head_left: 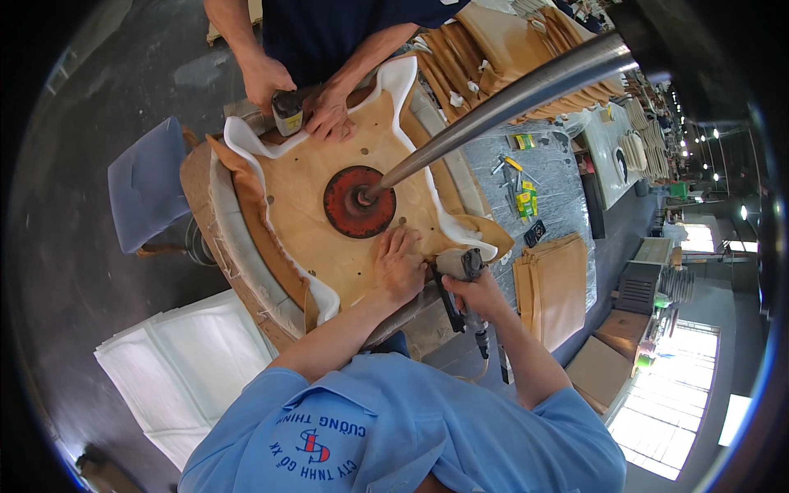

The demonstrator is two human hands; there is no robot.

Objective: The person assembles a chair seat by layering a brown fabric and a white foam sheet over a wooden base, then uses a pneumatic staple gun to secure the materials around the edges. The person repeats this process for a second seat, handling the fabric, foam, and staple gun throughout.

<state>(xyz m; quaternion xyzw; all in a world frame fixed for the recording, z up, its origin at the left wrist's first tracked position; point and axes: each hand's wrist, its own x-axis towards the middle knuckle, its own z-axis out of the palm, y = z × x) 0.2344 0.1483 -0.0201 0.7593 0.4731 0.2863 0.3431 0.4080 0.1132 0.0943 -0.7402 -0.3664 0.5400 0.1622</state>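
A wooden seat panel (329,246) lies under a round red press pad (339,205), with white foam (399,82) and tan leather (283,271) coming up around its edges. My left hand (400,264) rests on the panel's near edge, fingers extended over the wood. Just to its right, my right hand (481,296) grips a pneumatic staple gun (460,264), whose nose is close to that edge. The exact contact point is hidden. Across the panel, a co-worker's hand (267,80) holds another staple gun (288,115); their other hand (330,117) presses the far edge.
A slanting metal shaft (509,99) runs from the upper right down to the press pad. On the right, a plastic-covered table (485,177) bears tools, small packets and stacked tan leather (552,283). White sheets (189,353) and a blue-grey cushion (148,185) are at left.
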